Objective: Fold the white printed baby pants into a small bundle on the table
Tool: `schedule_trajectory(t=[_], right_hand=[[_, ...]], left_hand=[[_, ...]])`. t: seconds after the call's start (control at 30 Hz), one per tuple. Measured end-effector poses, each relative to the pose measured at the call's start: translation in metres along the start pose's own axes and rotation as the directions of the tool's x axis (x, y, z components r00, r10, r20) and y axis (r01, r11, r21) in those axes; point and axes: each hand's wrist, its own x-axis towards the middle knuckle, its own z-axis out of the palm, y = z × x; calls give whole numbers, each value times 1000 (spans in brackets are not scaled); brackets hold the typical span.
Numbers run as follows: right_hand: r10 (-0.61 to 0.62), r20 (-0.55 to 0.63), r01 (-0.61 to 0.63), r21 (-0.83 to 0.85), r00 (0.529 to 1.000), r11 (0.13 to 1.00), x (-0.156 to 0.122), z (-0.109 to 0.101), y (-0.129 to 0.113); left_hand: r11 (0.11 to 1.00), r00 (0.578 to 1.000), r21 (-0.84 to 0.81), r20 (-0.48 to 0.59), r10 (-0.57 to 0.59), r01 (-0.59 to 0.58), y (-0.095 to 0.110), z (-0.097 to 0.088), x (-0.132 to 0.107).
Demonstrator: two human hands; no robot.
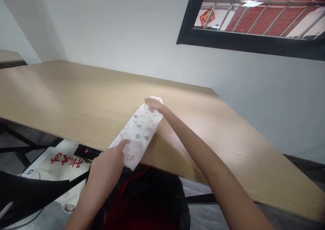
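Note:
A white cloth [139,132] with small printed figures lies folded into a long strip across the near edge of the wooden table [76,94], one end hanging slightly over the edge. My left hand [108,162] pinches the near end of the cloth at the table edge. My right hand [153,105] is stretched out over the table, its fingers closed on the far end of the cloth. The strip is pulled roughly straight between both hands.
A grey wall runs behind the table, with a dark-framed window [254,20] at the upper right. Below the table edge lie a white bag with red characters [63,160], a black power strip [87,152] and a dark bag with red trim [142,203].

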Motion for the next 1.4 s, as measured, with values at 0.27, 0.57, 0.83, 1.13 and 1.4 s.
schedule_trajectory(t=[0.27,0.57,0.83,1.13,1.4], right_hand=[[-202,131,235,-353,971,906,-36,8,50],[-202,160,251,-408,966,878,-45,-11,71],[-48,207,152,-523,977,839,-18,-21,43],[-564,269,593,-603,781,534,-193,39,27],[-606,40,590,-293,794,753,-252,38,6]], left_hand=[[942,956,176,-24,293,-284,29,9,15],[856,862,135,-28,506,-499,83,39,97],[709,719,129,62,692,-693,-5,49,-10],[683,686,115,-20,727,-721,-47,32,57],[653,655,-380,145,741,-655,-23,-17,21]])
